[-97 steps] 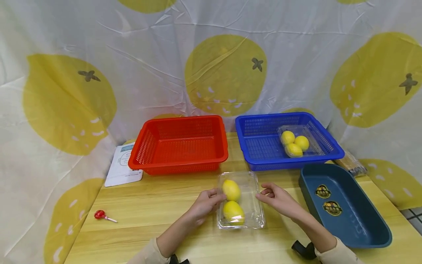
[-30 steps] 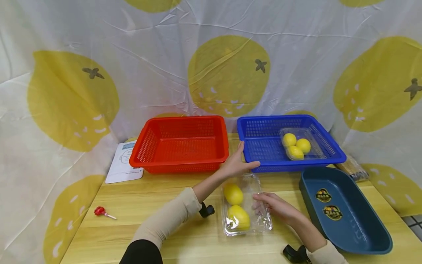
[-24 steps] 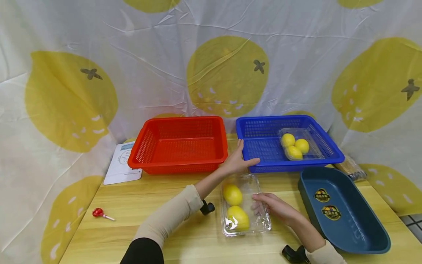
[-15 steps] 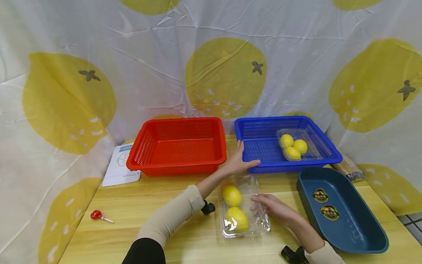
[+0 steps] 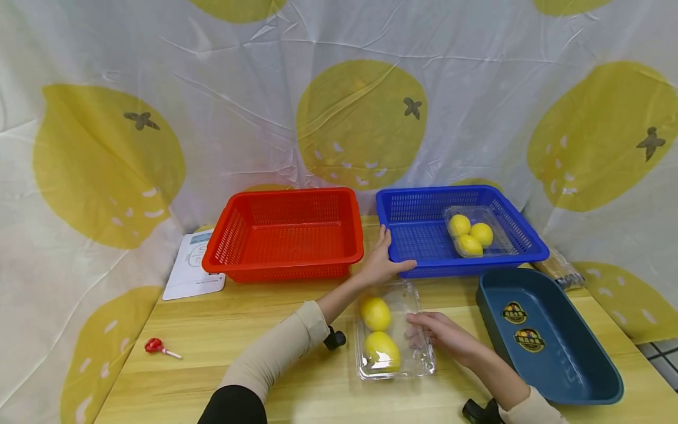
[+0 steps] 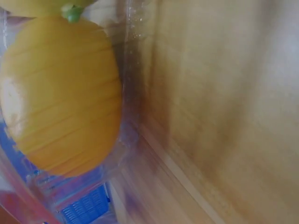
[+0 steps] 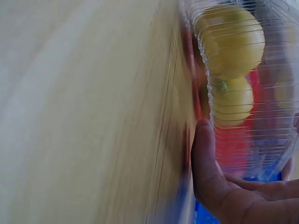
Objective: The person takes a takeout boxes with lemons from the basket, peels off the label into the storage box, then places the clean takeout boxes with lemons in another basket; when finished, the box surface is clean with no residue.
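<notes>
A clear plastic fruit box (image 5: 405,347) with two lemons (image 5: 382,351) sits in the middle of the table. My right hand (image 5: 442,335) holds its right side; in the right wrist view the thumb (image 7: 205,158) lies along the box edge. My left hand (image 5: 378,262) reaches over the box's far end to the near left corner of the blue basket (image 5: 424,270). Its fingers are straight and the thumb spread along the basket's front. Inside that basket lies another clear box (image 5: 500,238) with three lemons (image 5: 469,245). The left wrist view shows a lemon (image 6: 60,98) close up, not the hand.
A red basket (image 5: 293,272) stands left of the blue one. The dark teal tub (image 5: 561,365) is at the right, with a bagged item (image 5: 561,268) behind it. A red lollipop (image 5: 155,345) and a white printed sheet (image 5: 193,277) lie at the left.
My left hand has left the near box's left side and moved forward to the blue basket's corner. The right hand has taken hold of the box's right side. Little differs over the last second.
</notes>
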A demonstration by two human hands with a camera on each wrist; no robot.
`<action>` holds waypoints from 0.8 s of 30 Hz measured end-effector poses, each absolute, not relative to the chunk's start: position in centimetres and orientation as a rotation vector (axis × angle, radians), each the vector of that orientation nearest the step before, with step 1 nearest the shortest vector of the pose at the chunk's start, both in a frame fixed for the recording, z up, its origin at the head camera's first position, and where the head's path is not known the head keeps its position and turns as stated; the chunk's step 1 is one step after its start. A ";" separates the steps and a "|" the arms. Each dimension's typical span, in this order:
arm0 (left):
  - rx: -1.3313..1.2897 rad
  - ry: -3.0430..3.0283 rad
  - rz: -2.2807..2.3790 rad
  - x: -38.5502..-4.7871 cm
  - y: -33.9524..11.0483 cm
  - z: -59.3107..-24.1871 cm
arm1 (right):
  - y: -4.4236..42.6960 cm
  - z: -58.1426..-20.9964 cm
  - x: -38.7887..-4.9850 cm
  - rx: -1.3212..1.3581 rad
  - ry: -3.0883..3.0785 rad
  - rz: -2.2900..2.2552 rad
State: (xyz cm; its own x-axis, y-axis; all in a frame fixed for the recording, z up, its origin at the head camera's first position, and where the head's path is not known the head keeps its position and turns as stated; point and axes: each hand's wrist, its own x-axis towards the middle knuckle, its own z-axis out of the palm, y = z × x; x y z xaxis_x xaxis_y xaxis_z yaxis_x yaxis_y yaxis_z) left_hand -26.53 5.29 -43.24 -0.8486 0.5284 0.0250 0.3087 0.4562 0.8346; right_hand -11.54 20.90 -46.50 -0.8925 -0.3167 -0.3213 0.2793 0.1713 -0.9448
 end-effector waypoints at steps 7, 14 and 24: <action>0.703 2.428 1.399 -26.6 5.4 -43.1 | 21.5 -45.6 -10.9 -0.008 2.054 -1.744; 0.688 2.406 1.431 -26.8 5.5 -43.0 | 22.4 -43.6 -10.0 0.018 2.125 -1.623; 0.716 2.411 1.425 -26.8 5.6 -43.3 | 24.7 -39.8 -9.2 0.000 2.160 -1.532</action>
